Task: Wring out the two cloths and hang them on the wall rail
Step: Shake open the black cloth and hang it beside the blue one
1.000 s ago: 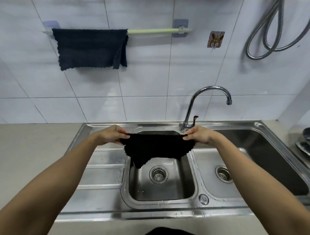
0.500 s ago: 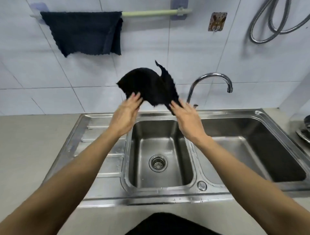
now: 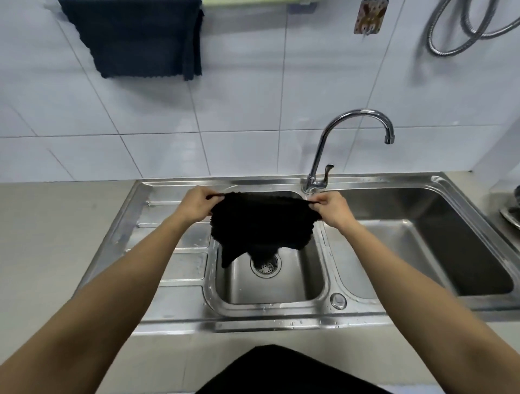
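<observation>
Landmark: small centre basin (image 3: 270, 284) of the stainless steel sink, brushed metal, rounded corners, round perforated strainer (image 3: 265, 266) in its floor.

Black cloth (image 3: 260, 225): knobbly, terry-like weave, scalloped edge. Held spread above the basin's back half, top edge stretched roughly level, lower edge sagging in uneven points; one point hangs in front of the strainer's upper rim.

Left hand (image 3: 198, 205): above the basin's back-left corner, fingers curled closed, pinching the cloth's upper left corner.

Right hand (image 3: 332, 209): above the basin's back-right corner, fingers likewise closed in a pinch on the upper right corner. Both forearms bare.

Second cloth (image 3: 140, 36): dark navy, same knobbly texture, hanging flat on the wall well above and left of the basin, draped over a pale green rail (image 3: 253, 2) at the frame's top edge; right side folded double.

Gooseneck tap (image 3: 349, 140): polished chrome, rising from the deck behind the basin's right corner, spout curving right.

Ribbed drainboard (image 3: 174, 247) left of the basin; larger, deeper basin (image 3: 439, 241) to the right. Glossy white wall tiles behind. Water droplets on the steel rim in front of the basin.
</observation>
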